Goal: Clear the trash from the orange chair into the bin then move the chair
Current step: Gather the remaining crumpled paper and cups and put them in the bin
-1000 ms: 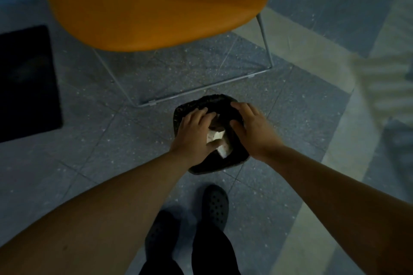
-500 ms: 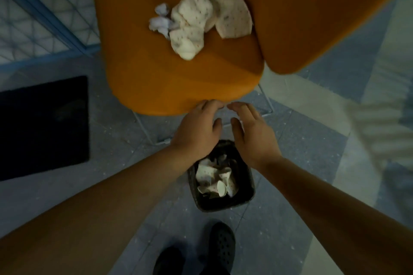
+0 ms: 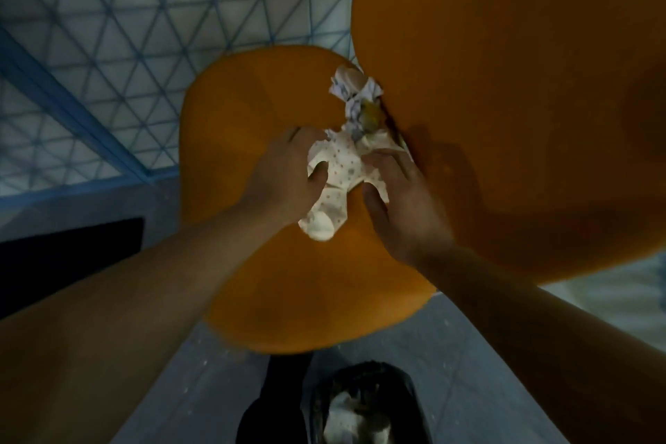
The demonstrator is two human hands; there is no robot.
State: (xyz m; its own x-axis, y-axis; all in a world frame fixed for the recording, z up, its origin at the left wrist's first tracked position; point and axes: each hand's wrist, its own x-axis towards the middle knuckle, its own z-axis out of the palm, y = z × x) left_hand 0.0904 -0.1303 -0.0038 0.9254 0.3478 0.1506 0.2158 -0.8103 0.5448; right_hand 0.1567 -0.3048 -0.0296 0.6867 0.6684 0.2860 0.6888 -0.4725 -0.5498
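Both hands have been raised from the bin (image 3: 364, 404) to the orange chair (image 3: 252, 112); the spotted trash (image 3: 342, 169) on its seat is grasped by the left hand (image 3: 288, 173) and the right hand (image 3: 400, 198); lifting and carrying to the bin is called for next.

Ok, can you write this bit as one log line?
step: gathering trash | left hand, right hand: on dotted paper | place: orange chair seat | bin: below, partly filled

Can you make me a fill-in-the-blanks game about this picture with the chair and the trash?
1. The chair seat is colored ____.
2. Both hands, the left hand and the right hand, are on the crumpled ____.
3. The bin stands on the ____, in front of the chair.

Missing words: orange; paper; floor
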